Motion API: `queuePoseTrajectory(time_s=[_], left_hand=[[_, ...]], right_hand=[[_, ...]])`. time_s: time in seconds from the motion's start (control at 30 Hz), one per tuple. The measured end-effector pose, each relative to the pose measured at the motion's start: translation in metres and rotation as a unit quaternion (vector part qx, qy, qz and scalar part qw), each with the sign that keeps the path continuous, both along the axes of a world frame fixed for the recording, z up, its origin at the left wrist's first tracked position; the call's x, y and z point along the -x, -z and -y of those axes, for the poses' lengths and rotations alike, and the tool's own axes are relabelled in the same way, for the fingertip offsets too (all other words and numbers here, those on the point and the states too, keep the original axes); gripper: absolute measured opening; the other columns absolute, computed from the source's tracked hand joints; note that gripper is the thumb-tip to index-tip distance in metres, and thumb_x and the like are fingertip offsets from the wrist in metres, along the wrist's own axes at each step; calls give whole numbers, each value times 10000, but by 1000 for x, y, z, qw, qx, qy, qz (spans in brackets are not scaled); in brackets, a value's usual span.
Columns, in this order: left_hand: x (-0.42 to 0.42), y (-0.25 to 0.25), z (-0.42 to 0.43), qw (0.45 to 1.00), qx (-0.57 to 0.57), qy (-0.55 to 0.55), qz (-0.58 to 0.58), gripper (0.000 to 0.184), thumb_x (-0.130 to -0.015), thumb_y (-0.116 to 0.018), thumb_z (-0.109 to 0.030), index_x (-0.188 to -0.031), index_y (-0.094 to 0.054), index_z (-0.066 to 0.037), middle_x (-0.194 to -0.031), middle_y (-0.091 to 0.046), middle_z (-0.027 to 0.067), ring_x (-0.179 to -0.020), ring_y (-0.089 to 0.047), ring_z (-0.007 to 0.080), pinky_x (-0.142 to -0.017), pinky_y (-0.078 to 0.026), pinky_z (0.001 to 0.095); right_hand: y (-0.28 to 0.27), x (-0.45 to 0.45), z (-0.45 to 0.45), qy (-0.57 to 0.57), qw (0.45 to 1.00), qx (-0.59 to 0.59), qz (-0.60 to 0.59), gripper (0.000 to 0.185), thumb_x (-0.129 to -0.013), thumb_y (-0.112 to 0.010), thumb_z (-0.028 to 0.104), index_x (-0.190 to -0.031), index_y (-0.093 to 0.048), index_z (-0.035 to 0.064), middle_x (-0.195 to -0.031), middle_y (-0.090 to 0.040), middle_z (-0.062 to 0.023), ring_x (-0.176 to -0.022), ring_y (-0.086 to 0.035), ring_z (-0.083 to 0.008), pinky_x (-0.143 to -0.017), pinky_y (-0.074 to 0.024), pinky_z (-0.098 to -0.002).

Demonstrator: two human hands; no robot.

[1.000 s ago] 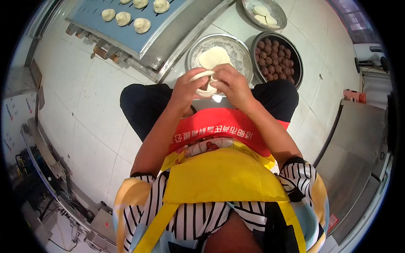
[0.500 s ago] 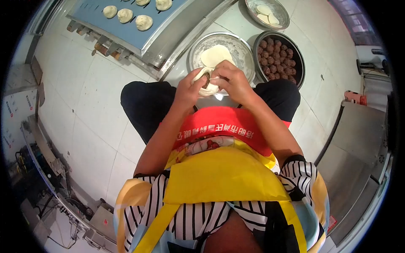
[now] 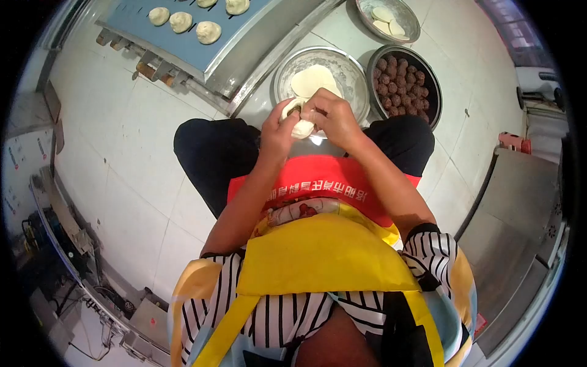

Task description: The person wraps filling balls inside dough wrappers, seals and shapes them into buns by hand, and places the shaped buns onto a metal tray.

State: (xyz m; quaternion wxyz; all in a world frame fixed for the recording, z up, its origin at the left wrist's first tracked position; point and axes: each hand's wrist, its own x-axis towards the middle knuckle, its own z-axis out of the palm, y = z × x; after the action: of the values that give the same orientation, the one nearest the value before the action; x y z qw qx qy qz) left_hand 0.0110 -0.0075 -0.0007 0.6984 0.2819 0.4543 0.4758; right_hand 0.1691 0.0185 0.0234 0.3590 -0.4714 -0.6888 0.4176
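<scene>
Largest is the blue tray (image 3: 183, 46); then steel bowl (image 3: 350, 79), & dark pan (image 3: 435, 92) just beside the bowl's right edge. Left hand (image 3: 277, 129) is closed around the dough wrapper (image 3: 304, 129) — right hand (image 3: 340, 120) has fingertips together, clamped on its rim, above the bowl's near edge. Smaller: pale buns (image 3: 209, 33) nr. tray's lower-right corner, brown balls (image 3: 400, 82) inside pan, & dark filling (image 3: 294, 111) partly seen w/in wrapper.
</scene>
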Motion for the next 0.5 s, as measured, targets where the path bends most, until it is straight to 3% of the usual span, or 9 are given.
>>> queuePoseTrajectory(time_s=[0.13, 0.23, 0.33, 0.43, 0.5], left_hand=[[11, 5, -10, 991, -73, 51, -103, 351, -938, -522, -138, -1267, -508, -18, -1080, -606, 119, -882, -649, 196, -744, -575, 318], [16, -12, -18, 981, -41, 139, -128, 405, -961, -510, -238, -1301, -471, -22, -1111, -589, 114, -962, -620, 186, -801, -548, 324], [11, -39, -15, 997, -81, 6, 8, 518, -974, -476, -382, -1344, -416, -23, -1142, -568, 110, -1060, -573, 187, -904, -490, 347], [-12, -7, -17, 986, -85, -108, 94, 618, -974, -416, -489, -1359, -375, -8, -1160, -551, 105, -1101, -538, 182, -949, -439, 347], [-13, -3, -20, 983, -131, -119, 47, 558, -987, -399, -467, -1250, -478, 19, -1105, -571, 97, -1012, -563, 163, -891, -450, 308]], right_hand=[[-6, 2, -2, -5, 999, -17, -50, 93, -802, -683, 65, -836, -628, -2, -847, -584, -99, -662, -597, -196, -574, -486, -289], [2, 0, -4, 19, 999, -8, -27, 86, -815, -674, 44, -863, -626, -9, -828, -594, -91, -610, -590, -163, -531, -479, -280], [-18, -1, -10, 97, 965, 158, -188, 96, -828, -665, 26, -889, -614, -26, -789, -591, -75, -569, -580, -124, -486, -467, -260], [-25, 10, -11, 95, 967, 152, -183, 122, -835, -663, 18, -922, -603, -44, -742, -575, -58, -531, -550, -93, -461, -455, -243], [-20, 10, -12, 68, 973, 144, -165, 95, -815, -674, 8, -876, -621, -41, -797, -564, -53, -560, -560, -97, -467, -451, -237]])
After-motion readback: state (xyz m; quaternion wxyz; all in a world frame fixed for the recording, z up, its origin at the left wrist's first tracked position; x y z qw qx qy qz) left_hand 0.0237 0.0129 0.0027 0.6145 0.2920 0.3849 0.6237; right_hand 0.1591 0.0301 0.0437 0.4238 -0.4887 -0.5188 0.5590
